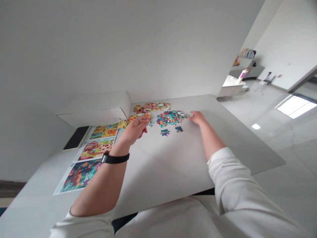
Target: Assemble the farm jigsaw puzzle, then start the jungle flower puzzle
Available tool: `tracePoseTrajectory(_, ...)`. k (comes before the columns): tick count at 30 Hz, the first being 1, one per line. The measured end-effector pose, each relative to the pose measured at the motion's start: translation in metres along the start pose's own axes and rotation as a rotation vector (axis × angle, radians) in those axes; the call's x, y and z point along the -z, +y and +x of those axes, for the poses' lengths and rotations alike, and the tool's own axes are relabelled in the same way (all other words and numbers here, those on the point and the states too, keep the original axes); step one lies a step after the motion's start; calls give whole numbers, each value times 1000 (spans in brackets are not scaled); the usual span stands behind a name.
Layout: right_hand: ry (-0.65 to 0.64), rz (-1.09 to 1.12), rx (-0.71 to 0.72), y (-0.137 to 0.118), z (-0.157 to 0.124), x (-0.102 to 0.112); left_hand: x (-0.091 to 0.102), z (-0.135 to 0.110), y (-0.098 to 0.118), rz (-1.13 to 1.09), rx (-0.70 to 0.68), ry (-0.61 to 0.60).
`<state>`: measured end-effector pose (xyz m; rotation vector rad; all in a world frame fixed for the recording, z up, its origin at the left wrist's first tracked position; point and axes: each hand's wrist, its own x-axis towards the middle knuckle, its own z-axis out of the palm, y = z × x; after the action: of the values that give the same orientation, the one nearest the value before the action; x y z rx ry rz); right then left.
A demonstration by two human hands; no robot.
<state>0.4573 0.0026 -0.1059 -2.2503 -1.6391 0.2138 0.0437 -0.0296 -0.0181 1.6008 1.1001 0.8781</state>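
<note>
The left hand (135, 129) is raised just above the table (232, 132), fingers curled shut and pinched on an orange piece (146, 116). The right hand (197, 116) is laid at the right edge of the blue pile (170, 118); how far its fingers are open cannot be told. A red pile (151, 106) lies behind. A picture sheet (95, 148) is placed to the left.

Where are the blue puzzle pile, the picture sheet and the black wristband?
blue puzzle pile (170, 118): head view, middle of the pile.
picture sheet (95, 149): head view, its middle picture.
black wristband (115, 158): head view, strap on the left wrist.
</note>
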Motion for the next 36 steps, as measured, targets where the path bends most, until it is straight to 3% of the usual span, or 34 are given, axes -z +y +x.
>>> tracePoseTrajectory(5, -113, -13, 63, 4, 18, 6, -16, 2, 28, 340, -153, -12)
tracePoseTrajectory(10, -182, 18, 66, 4, 22, 6, -14, -10, 28, 652, -331, -3)
tracePoseTrajectory(14, -181, 23, 54, 4, 19, 8, -3, -17, 28, 724, -342, -17)
tracePoseTrajectory(21, -211, 99, 63, 4, 1, 46, 11, -26, 42, 621, -376, -34)
tracePoseTrajectory(26, -138, 506, 354, -42, -43, 47, -1, -19, 29, 494, -389, -17)
tracePoseTrajectory(31, -53, 618, 590, -99, -106, 30, -29, -31, -4, 122, -138, -32)
tracePoseTrajectory(36, 18, 559, 683, -124, -154, 20, -41, -63, -28, -245, 49, -95)
